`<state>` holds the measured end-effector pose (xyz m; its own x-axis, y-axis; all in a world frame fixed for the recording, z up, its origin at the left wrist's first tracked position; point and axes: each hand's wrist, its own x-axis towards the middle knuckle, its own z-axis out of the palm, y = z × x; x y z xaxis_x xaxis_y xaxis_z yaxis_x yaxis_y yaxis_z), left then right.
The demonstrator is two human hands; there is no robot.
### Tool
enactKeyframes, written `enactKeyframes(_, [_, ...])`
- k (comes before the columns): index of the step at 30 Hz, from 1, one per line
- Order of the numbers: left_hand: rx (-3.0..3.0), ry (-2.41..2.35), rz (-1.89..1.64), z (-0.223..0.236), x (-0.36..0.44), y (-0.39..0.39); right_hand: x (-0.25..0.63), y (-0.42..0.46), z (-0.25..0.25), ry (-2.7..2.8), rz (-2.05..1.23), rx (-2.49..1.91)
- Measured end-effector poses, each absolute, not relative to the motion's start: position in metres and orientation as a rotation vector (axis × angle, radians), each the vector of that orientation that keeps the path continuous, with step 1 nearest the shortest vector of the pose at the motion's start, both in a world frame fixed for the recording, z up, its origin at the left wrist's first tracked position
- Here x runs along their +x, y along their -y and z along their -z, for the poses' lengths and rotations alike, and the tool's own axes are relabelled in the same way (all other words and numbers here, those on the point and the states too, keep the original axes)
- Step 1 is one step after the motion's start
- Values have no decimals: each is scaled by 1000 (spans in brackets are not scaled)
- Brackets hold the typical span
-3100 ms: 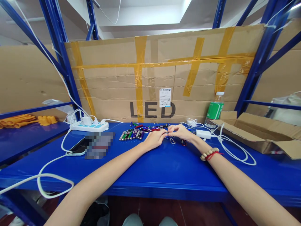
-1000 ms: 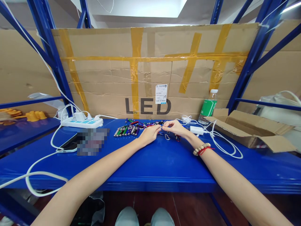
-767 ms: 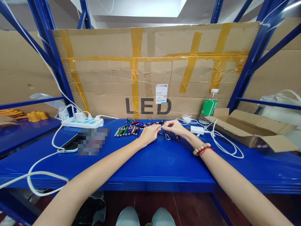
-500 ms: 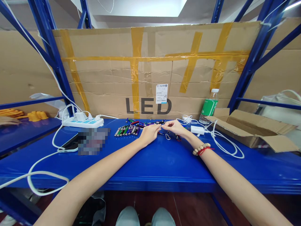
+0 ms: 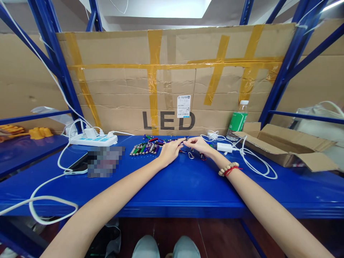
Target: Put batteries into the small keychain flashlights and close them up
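My left hand [image 5: 169, 152] and my right hand [image 5: 198, 144] meet fingertip to fingertip above the far part of the blue table. Both have their fingers pinched together, the left index finger reaching forward. Whatever lies between the fingertips is too small and too covered to make out. Left of my left hand, several small metal tubes [image 5: 144, 149] in silver, green and purple lie side by side in a row. Just below my right hand are a silver carabiner [image 5: 191, 155] and a dark red carabiner [image 5: 202, 156]. More small coloured pieces lie behind the hands, partly hidden.
A white power strip [image 5: 94, 140] with plugs and a phone [image 5: 78, 165] are on the left of the table [image 5: 172, 190]. To the right are a white adapter [image 5: 225, 147] with looped cable, a green-labelled bottle [image 5: 237, 122] and an open cardboard box [image 5: 279, 145]. A large cardboard sheet [image 5: 120, 89] stands behind.
My left index finger has stretched forward a little at the fingertips. Both hands stay in nearly the same spot, and the view has shifted slightly.
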<state>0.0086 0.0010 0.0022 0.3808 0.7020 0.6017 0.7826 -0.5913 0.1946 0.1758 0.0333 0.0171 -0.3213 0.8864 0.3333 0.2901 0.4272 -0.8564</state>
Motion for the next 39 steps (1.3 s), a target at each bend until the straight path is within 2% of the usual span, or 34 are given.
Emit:
enactKeyframes(21, [-2487, 1518, 1000, -6, 10, 0, 177, -43, -12, 1826, -791, -875])
enactKeyframes(39, [-2559, 1423, 978, -3, 8, -3, 182, -45, -13, 1802, -873, -797])
